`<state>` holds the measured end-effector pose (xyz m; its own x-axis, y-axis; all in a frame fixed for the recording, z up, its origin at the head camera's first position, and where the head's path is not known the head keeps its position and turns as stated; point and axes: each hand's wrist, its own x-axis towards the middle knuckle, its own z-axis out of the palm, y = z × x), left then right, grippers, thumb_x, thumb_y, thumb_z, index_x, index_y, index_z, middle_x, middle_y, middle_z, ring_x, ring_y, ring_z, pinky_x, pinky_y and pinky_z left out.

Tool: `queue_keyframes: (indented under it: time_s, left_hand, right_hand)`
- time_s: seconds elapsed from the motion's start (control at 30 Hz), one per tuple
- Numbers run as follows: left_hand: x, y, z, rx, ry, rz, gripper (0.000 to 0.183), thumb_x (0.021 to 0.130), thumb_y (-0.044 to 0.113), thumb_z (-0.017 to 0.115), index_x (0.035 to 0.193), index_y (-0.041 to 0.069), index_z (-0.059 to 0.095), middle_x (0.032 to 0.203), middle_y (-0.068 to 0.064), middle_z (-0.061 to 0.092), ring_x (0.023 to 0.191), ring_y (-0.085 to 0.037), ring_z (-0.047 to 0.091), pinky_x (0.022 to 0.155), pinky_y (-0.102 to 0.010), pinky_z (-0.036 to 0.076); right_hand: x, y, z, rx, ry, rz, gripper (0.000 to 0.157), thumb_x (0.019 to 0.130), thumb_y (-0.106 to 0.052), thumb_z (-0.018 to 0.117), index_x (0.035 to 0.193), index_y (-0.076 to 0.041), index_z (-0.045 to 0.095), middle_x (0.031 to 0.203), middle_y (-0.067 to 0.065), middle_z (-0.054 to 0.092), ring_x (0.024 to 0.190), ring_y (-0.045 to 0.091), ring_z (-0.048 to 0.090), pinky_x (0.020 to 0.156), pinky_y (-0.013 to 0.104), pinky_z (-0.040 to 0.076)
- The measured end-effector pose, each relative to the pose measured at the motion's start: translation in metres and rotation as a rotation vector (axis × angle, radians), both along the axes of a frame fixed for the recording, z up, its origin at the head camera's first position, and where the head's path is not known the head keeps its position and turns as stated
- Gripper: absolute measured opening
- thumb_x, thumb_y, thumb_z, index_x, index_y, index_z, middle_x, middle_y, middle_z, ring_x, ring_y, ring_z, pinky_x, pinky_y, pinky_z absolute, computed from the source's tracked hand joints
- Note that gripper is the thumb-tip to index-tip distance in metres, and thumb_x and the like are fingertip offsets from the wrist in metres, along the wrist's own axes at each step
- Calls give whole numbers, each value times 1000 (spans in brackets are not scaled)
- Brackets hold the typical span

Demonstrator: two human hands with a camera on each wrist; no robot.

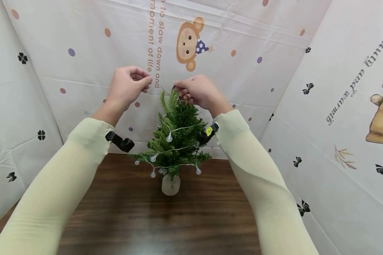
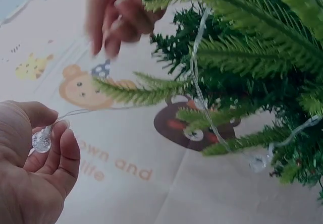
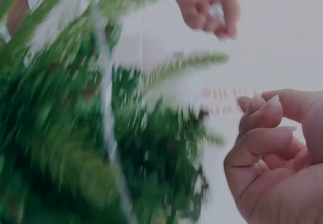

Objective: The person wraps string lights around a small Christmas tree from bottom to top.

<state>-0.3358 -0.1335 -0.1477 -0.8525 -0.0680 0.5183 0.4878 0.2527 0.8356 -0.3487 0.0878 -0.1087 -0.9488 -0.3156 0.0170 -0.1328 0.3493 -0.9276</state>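
A small green artificial Christmas tree stands on a pale round base, wound with a string of lights whose clear bulbs hang on thin wire. To the left of the treetop, my left hand pinches the light string's wire near one clear bulb. From those fingers the wire runs toward the tree's upper branches. My right hand is beside the treetop on the right, fingers loosely bent; nothing shows between them in the right wrist view, which is blurred.
The tree stands on a dark brown wooden table. Behind it hangs a white printed cloth with a monkey and dots. More printed cloth panels close in the sides. Black cameras are strapped at both wrists.
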Motion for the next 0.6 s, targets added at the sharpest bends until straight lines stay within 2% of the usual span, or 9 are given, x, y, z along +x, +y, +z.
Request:
queue_keyframes:
  time_s: [0.1,0.2,0.33,0.6]
  left_hand:
    - [1,7,4,-32,26,8,20,84,26,71,95,9,67,80,4,67,70,-12,65,67,-25,53]
    - [4,14,8,-136,89,61,20,84,30,70,92,11,67,80,3,67,69,-11,64,62,-23,50]
    - [7,22,9,-282,186,127,19,85,31,69,89,12,69,84,0,69,70,-9,62,61,-21,48]
    - [11,27,9,-455,315,101,16,86,24,68,92,9,68,87,-2,69,73,-8,61,66,-18,48]
  right_hand:
    - [-2,-15,6,59,-62,10,37,93,-35,58,100,0,67,61,0,48,45,8,35,41,22,27]
    - [-5,-23,10,79,-111,2,37,94,-36,56,102,-2,67,59,-1,45,41,9,31,40,23,24]
    - [-8,-27,12,50,-165,9,37,94,-37,57,104,-2,66,58,-1,44,38,9,26,39,23,21]
    - [-15,-30,10,-50,-210,39,24,94,-25,57,88,-4,67,55,-2,41,37,7,25,37,22,18]
